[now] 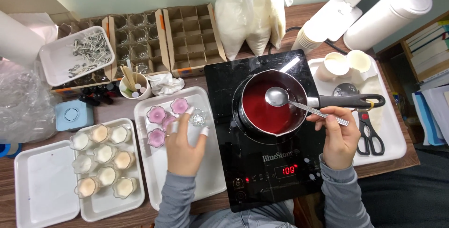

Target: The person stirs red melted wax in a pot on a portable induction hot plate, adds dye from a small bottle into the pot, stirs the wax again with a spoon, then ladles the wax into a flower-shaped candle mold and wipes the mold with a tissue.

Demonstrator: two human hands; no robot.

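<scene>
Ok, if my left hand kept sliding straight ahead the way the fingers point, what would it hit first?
Likely the small clear glass holder, right at the left hand's fingers, with the pink flower-shaped candles just beside; depth is hard to judge from above.

Spoon (277,97): metal, bowl up, held level over the pot, handle patterned and slanting down to the right hand (339,137), pinched between thumb and fingers (329,112). Pot (271,102): dark, round, sits on a black cooktop, filled with smooth red liquid, long black handle pointing right. Empty clear flower-shaped glass (198,117): upright on a white tray, touched by the left hand (184,146). Just beside it, four like glasses (156,114) filled with pink, clustered at the tray's top left.
</scene>
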